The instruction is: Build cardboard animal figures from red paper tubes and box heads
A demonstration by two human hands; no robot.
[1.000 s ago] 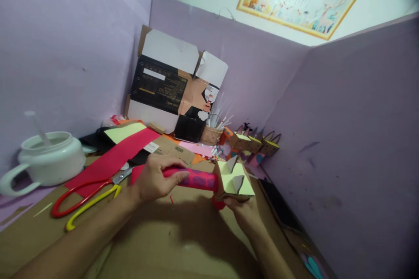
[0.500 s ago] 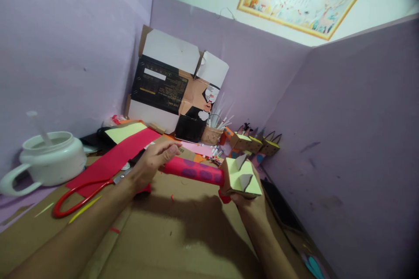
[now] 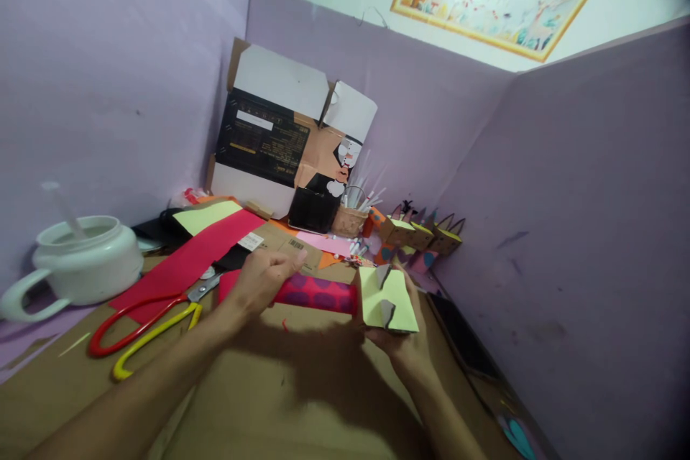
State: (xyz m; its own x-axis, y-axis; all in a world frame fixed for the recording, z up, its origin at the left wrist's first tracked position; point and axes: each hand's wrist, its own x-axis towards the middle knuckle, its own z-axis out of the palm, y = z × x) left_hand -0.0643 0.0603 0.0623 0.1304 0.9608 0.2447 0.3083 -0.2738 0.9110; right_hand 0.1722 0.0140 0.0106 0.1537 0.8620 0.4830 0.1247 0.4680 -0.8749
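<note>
My right hand [image 3: 402, 341] grips a small cardboard box [image 3: 391, 295] from its right side and below. Pale yellow paper covers the face turned to me, and two grey pointed ears stand out from it. From the box's left side runs red paper with purple spots [image 3: 318, 293], curved like a tube. My left hand [image 3: 267, 277] is closed over this paper, thumb on top, hiding part of it. A red end of the paper shows left of my wrist. Scissors [image 3: 145, 323] with one red and one yellow handle lie left of my left forearm.
A white mug with a handle [image 3: 89, 259] stands at the left beside a red paper strip [image 3: 188, 251]. Behind are an unfolded carton [image 3: 264, 140], a basket of markers [image 3: 350, 221] and several eared boxes [image 3: 420, 233]. A dark flat device [image 3: 463, 338] lies along the right wall.
My left hand has slid right along the red paper and curled its fingers over it. The box has moved slightly left, its yellow face turned more toward me. The yellow scissor handle is now uncovered.
</note>
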